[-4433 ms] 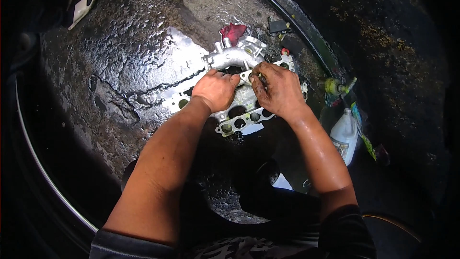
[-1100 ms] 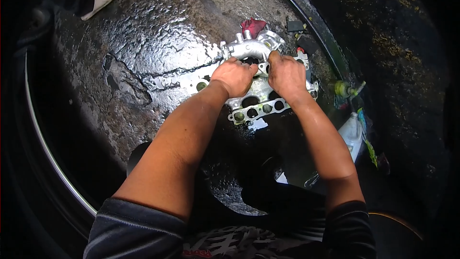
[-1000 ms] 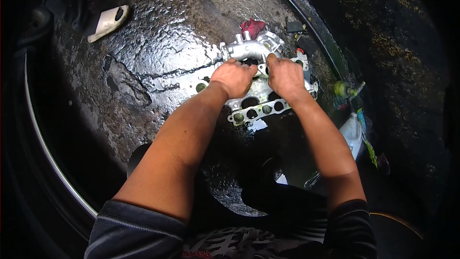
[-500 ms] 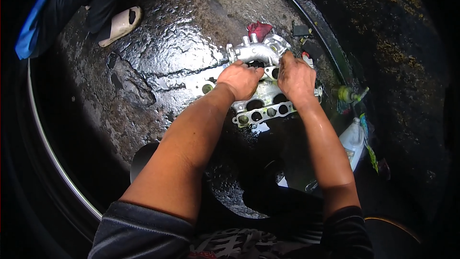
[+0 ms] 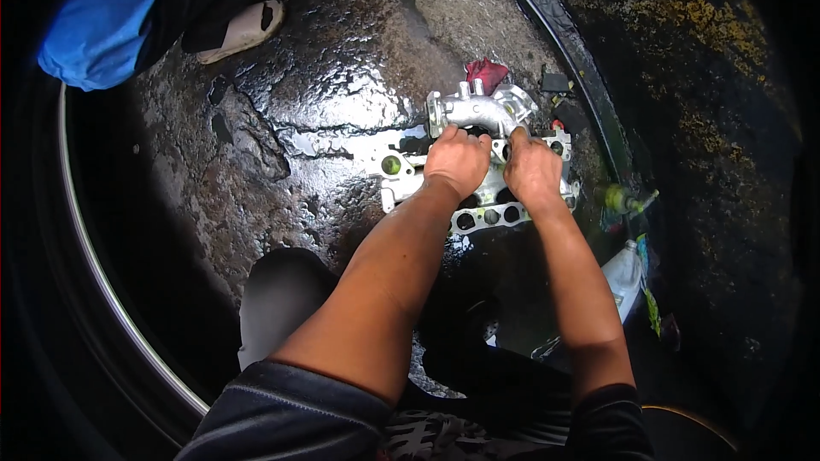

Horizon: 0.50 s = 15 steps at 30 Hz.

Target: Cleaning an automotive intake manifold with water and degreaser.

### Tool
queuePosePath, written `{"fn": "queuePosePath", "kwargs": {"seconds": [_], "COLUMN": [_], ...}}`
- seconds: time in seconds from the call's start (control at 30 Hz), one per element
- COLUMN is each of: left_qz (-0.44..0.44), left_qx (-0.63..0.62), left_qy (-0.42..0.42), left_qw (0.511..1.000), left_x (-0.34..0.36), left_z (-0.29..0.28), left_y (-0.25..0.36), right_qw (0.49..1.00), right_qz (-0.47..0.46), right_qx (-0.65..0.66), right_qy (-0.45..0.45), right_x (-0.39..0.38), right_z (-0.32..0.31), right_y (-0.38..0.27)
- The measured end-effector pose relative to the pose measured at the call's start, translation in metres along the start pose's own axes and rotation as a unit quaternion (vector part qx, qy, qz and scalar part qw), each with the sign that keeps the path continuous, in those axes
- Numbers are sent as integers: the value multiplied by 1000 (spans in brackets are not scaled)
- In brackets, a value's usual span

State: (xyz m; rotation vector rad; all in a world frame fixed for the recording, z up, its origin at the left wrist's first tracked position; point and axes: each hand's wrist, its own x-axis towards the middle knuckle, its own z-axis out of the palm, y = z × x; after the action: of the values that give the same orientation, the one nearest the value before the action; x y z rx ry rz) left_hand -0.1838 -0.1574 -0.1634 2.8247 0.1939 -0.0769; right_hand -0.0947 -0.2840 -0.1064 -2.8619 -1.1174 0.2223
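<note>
A silver cast-metal intake manifold [image 5: 483, 111] lies on the wet floor in front of me, its curved pipe on the far side. A flange with several round ports [image 5: 491, 218] runs along its near side. My left hand [image 5: 459, 160] is closed over the middle of the manifold, knuckles up and fingertips hidden. Close beside it, my right hand [image 5: 534, 175] grips the part just below the pipe's right end, fingers curled. What lies under both palms is hidden.
A red cloth [image 5: 486, 74] lies beyond the manifold. To the right are a yellow-green bottle [image 5: 622, 199], a clear plastic bottle [image 5: 623, 273] and a dark curved edge [image 5: 589, 90]. Another person's shoe [image 5: 248, 32] and blue garment [image 5: 107, 26] show at upper left.
My right hand has come down from the pipe's right end, nearer to me and slightly left. My left hand stays on the manifold. The view has shifted; more of the other person's blue garment shows.
</note>
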Motion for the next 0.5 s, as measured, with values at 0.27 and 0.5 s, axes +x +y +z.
{"fn": "queuePosePath", "kwargs": {"seconds": [0.27, 0.5], "left_qz": [-45, -35], "left_qx": [-14, -14], "left_qy": [72, 22], "left_qw": [996, 999], "left_x": [-3, -2], "left_z": [15, 12], "left_y": [14, 15], "right_qw": [1000, 999], "right_qz": [-10, -10], "right_qx": [6, 19], "right_qy": [2, 39], "right_x": [-8, -2], "right_z": [-8, -15], "right_y": [5, -2]}}
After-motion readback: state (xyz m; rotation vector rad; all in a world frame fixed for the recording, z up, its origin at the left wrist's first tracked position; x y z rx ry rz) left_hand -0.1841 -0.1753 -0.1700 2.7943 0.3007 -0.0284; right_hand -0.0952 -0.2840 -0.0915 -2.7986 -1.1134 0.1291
